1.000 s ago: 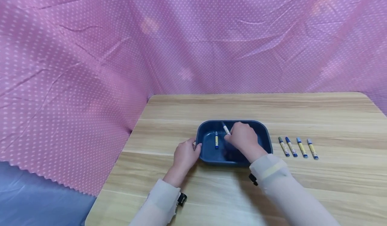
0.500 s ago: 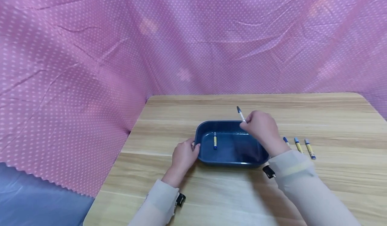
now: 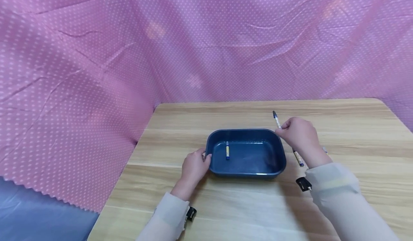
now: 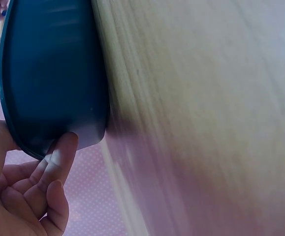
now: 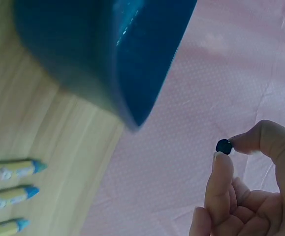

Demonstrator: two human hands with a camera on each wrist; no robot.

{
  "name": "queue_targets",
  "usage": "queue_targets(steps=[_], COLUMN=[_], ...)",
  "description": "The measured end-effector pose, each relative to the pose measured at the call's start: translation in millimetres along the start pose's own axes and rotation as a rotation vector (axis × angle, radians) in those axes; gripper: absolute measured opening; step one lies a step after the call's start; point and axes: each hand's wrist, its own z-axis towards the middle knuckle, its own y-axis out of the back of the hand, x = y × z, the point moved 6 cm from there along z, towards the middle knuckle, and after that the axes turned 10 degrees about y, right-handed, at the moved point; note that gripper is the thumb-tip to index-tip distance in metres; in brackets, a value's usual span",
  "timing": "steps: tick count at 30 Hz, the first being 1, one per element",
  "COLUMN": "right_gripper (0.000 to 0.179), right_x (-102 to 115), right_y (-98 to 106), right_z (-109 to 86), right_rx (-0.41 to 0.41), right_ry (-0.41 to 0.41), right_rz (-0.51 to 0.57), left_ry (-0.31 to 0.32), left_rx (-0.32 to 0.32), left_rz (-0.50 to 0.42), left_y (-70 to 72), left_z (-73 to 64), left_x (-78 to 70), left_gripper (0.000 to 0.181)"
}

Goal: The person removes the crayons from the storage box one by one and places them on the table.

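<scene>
My left hand (image 3: 194,167) grips the left end of a dark blue rectangular box (image 3: 253,153), thumb and fingers at its rim. One crayon (image 3: 227,151) with a yellow wrapper lies inside, towards the left. Beyond the box's right end, my right hand (image 3: 300,135) is raised above the table and pinches a crayon (image 3: 276,119) with a dark tip and whitish wrapper. The right wrist view shows only the dark round end (image 5: 224,146) of this crayon between thumb and index finger. Below that hand, a crayon (image 3: 298,158) lies on the table.
More crayons (image 5: 12,196) lie in a row on the wooden table (image 3: 245,205), right of the box; my right hand and wrist partly hide them in the head view. A pink dotted cloth (image 3: 206,54) hangs behind the table.
My right hand has lifted the dark-tipped crayon out of the box and carried it right, past the rim, above the loose crayons. The left hand keeps its grip on the box.
</scene>
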Motion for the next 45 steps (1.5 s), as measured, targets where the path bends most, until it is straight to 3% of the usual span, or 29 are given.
queue_targets(steps=[12, 21, 32, 45], right_gripper=[0.027, 0.027, 0.030, 0.025], right_x=[-43, -65, -76, -85], right_y=[0, -16, -45, -60], right_z=[-16.7, -27.6, -36.2, -41.9], right_rx=[0.043, 0.122, 0.253, 0.311], right_ry=[-0.070, -0.108, -0.147, -0.197], right_rz=[-0.013, -0.024, 0.004, -0.069], left_ry=[0.003, -0.027, -0.032, -0.020], left_rx=[-0.011, -0.018, -0.016, -0.017], left_rz=[0.018, 0.002, -0.003, 0.007], left_y=[-1.9, -1.4, -1.4, 0.0], left_z=[0.0, -1.5, -1.2, -0.9], left_x=[2.4, 0.6, -0.7, -2.1], left_gripper=[0.035, 0.034, 0.034, 0.035])
